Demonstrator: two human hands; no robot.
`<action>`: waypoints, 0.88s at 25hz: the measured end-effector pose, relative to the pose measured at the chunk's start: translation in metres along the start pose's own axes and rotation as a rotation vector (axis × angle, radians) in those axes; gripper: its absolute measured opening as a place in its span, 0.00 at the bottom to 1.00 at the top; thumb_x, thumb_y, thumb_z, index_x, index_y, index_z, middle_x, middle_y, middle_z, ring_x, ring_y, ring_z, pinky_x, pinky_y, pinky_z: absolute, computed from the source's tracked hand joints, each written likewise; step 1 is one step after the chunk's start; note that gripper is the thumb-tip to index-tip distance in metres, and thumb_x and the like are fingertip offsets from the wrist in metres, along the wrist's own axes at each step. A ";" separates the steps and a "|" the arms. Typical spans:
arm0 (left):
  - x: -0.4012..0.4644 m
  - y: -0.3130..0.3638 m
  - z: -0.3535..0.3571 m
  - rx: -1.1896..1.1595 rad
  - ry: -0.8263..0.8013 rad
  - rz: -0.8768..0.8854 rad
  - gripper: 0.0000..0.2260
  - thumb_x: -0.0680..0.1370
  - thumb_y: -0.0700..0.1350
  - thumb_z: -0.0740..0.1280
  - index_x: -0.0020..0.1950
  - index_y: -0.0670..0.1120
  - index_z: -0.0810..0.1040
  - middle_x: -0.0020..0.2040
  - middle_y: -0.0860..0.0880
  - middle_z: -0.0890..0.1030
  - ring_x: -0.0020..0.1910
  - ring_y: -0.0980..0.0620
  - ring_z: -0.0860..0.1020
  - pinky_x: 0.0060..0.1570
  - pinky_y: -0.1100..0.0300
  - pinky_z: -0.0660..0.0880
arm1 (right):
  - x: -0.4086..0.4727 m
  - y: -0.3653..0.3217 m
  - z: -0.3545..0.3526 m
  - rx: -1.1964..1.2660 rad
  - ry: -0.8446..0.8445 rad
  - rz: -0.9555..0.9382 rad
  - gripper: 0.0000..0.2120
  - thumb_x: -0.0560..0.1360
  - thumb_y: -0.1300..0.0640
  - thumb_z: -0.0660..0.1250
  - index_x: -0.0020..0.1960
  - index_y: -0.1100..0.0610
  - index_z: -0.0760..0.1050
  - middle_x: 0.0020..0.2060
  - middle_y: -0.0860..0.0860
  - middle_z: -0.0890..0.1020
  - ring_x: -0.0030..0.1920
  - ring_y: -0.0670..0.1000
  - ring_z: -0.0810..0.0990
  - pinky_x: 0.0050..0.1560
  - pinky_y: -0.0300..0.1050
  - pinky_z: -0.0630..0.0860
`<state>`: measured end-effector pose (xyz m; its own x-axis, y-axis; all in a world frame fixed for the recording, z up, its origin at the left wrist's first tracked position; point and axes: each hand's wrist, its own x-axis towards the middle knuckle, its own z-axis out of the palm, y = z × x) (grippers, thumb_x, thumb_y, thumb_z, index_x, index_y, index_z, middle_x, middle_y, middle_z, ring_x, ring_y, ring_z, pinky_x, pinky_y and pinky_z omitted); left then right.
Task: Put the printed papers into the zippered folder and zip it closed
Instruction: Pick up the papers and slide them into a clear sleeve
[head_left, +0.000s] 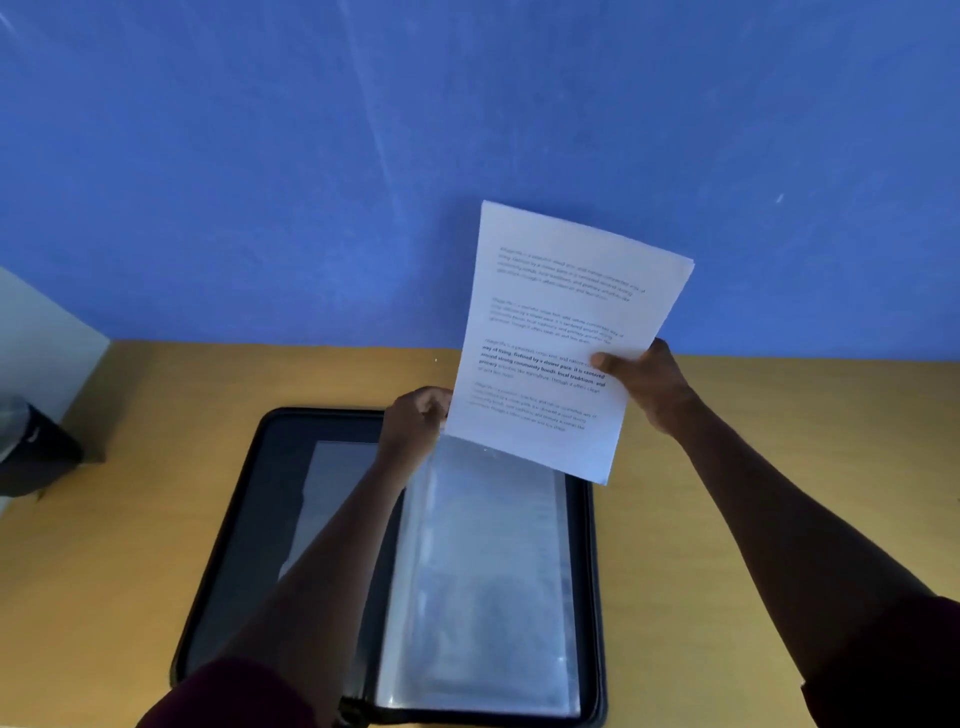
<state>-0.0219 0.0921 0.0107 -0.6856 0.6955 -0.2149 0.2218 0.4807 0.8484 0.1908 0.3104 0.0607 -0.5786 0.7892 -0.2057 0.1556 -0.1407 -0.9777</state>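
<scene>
Head view, we see the zippered folder open flat on the bench, printed papers raised above its far edge, right hand pinching their right side, left hand gripping the lower left corner.

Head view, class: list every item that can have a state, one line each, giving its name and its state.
zippered folder: unzipped, lying open flat on the table.
printed papers: held upright above the folder, not yet inserted.
clear sleeves: exposed on the folder's right half, top edge lifted.
left hand: closed at the sleeves' top edge.
right hand: gripping the papers' right edge.
</scene>
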 end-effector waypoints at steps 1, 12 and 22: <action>0.003 -0.014 0.001 0.152 0.016 0.006 0.09 0.80 0.38 0.63 0.53 0.45 0.82 0.44 0.50 0.83 0.44 0.51 0.81 0.43 0.64 0.74 | 0.005 -0.001 0.005 -0.001 0.014 -0.007 0.13 0.73 0.68 0.72 0.52 0.53 0.79 0.51 0.52 0.84 0.49 0.50 0.84 0.59 0.55 0.79; 0.015 -0.062 0.005 0.580 -0.096 0.157 0.18 0.74 0.46 0.74 0.64 0.51 0.79 0.61 0.53 0.78 0.65 0.50 0.70 0.59 0.56 0.73 | 0.044 -0.007 0.042 -0.010 0.077 -0.058 0.12 0.74 0.66 0.71 0.53 0.53 0.79 0.49 0.48 0.85 0.47 0.44 0.84 0.47 0.40 0.80; 0.023 -0.053 0.005 0.682 -0.070 0.251 0.07 0.71 0.44 0.75 0.42 0.51 0.78 0.45 0.55 0.79 0.51 0.49 0.72 0.47 0.57 0.66 | 0.058 -0.004 0.072 0.021 0.111 -0.061 0.11 0.75 0.67 0.70 0.56 0.58 0.78 0.48 0.48 0.84 0.44 0.40 0.84 0.42 0.35 0.79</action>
<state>-0.0457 0.0854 -0.0414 -0.5165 0.8500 -0.1032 0.7648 0.5122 0.3910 0.0992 0.3136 0.0493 -0.4939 0.8580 -0.1410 0.1051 -0.1021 -0.9892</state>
